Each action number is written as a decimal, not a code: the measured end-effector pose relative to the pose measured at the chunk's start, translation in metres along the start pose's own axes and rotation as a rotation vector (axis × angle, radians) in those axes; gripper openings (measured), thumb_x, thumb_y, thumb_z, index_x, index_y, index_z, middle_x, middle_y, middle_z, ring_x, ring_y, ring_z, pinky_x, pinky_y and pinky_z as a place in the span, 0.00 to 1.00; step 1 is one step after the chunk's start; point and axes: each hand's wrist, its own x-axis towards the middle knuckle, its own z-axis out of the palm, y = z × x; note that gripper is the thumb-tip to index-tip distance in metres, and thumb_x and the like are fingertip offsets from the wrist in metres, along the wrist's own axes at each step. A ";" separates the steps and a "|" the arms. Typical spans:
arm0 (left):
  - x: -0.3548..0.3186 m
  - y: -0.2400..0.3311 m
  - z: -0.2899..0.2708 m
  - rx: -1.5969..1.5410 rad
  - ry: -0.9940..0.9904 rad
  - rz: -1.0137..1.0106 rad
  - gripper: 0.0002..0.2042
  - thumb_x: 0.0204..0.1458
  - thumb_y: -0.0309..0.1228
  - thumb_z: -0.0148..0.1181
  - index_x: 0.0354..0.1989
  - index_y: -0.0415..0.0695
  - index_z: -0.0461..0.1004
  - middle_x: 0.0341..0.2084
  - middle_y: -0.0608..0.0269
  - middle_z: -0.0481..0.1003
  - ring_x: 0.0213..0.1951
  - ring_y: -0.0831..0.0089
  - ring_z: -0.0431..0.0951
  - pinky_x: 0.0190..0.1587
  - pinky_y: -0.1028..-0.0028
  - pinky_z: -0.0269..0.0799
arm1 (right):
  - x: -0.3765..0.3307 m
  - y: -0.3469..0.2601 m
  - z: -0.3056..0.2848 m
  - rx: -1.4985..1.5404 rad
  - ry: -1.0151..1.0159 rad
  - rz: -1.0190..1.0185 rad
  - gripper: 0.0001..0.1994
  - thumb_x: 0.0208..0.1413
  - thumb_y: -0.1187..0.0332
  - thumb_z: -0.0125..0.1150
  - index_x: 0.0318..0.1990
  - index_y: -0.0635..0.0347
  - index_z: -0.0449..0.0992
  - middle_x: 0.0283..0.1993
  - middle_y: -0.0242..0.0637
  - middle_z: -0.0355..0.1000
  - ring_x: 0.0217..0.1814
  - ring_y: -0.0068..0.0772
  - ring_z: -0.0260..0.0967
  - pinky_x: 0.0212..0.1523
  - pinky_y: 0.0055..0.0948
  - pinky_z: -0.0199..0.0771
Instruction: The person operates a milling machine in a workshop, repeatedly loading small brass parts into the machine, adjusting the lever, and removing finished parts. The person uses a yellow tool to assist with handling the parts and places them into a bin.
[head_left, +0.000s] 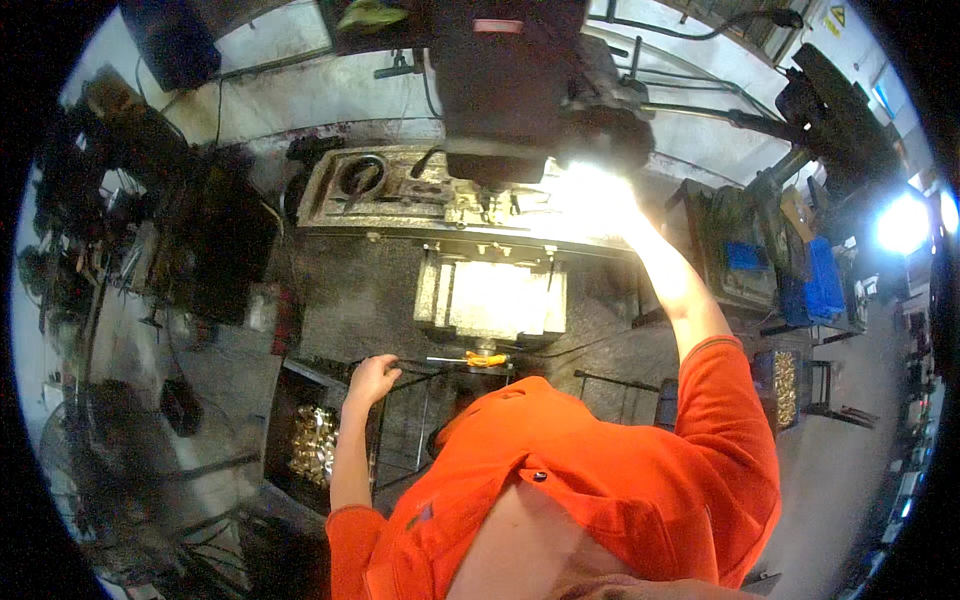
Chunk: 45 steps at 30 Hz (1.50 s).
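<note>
My left hand (374,378) is by the upper rim of a dark bin (268,440) with shiny brass-coloured metal parts (314,442) in it. Its fingers look slightly apart, and I see nothing between them. My right arm stretches forward to the right part of a milling machine's long table (375,228). Strong lamp glare washes out my right hand (605,205); its fingers and anything in them cannot be made out. Close to that hand, metal fixtures (485,208) sit on the table, below the machine's dark head (510,95).
A yellow-orange piece (487,359) with a thin metal rod lies at the machine's front, close to my body. To the right are a blue bin (785,390) of brass-coloured parts and a bench with blue items (825,280). A dark pedal-like box (181,408) stands on the left floor.
</note>
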 end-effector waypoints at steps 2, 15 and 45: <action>-0.010 0.012 0.001 -0.027 0.000 -0.030 0.19 0.46 0.37 0.58 0.46 0.42 0.72 0.36 0.50 0.75 0.39 0.58 0.75 0.42 0.64 0.70 | -0.009 0.006 -0.002 -0.496 0.031 -0.047 0.16 0.51 0.57 0.48 0.39 0.59 0.73 0.35 0.43 0.72 0.34 0.35 0.71 0.35 0.31 0.72; 0.065 0.067 -0.038 0.025 -0.072 0.243 0.18 0.48 0.35 0.56 0.47 0.38 0.70 0.42 0.52 0.74 0.43 0.64 0.74 0.46 0.67 0.69 | -0.149 -0.024 -0.006 -0.222 0.216 0.630 0.17 0.31 0.64 0.58 0.34 0.54 0.78 0.41 0.45 0.72 0.42 0.46 0.70 0.46 0.35 0.68; 0.368 0.177 -0.074 -0.251 -0.263 0.507 0.27 0.49 0.53 0.51 0.51 0.47 0.69 0.49 0.59 0.70 0.52 0.71 0.66 0.55 0.71 0.56 | -0.409 -0.133 0.198 0.190 0.460 1.159 0.17 0.30 0.65 0.57 0.32 0.60 0.78 0.29 0.45 0.75 0.32 0.39 0.74 0.36 0.29 0.71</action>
